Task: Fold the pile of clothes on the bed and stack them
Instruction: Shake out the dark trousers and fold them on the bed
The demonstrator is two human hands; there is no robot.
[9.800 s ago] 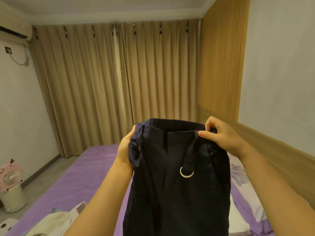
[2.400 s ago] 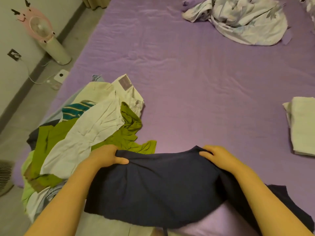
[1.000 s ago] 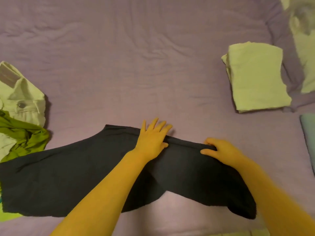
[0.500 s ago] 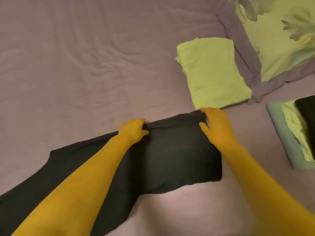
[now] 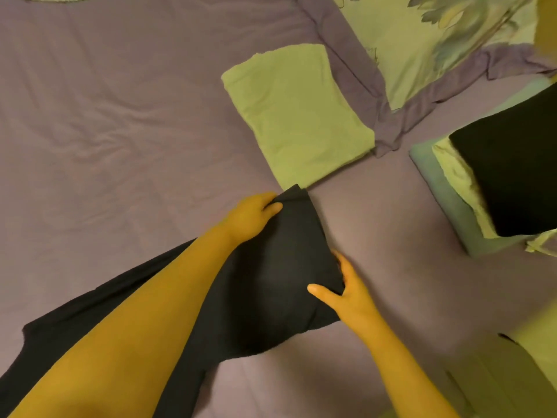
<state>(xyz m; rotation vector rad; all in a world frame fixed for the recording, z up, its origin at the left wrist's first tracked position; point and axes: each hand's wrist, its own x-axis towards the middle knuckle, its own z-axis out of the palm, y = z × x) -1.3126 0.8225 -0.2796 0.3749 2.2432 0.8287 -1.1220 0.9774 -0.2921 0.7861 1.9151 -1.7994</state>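
So the dark trousers [image 5: 265, 285] are spread flat across the purple bed [image 5: 120, 116], running from the bottom-left corner up toward the middle. The left hand [image 5: 251, 217] has its fingers curled round the far corner of the cloth, right by the near edge of a folded pale green garment [image 5: 298, 116] that lies just beyond it. The right hand [image 5: 346, 292] pinches the near right corner, thumb on top of the fabric and fingers tucked under the edge. Off to the right there's a stack [image 5: 494, 188] of folded clothes: something teal at the bottom, pale green in the middle, a black piece on top. A floral pillow [image 5: 422, 40] with a purple border sits at the top right, touching the green garment's corner.
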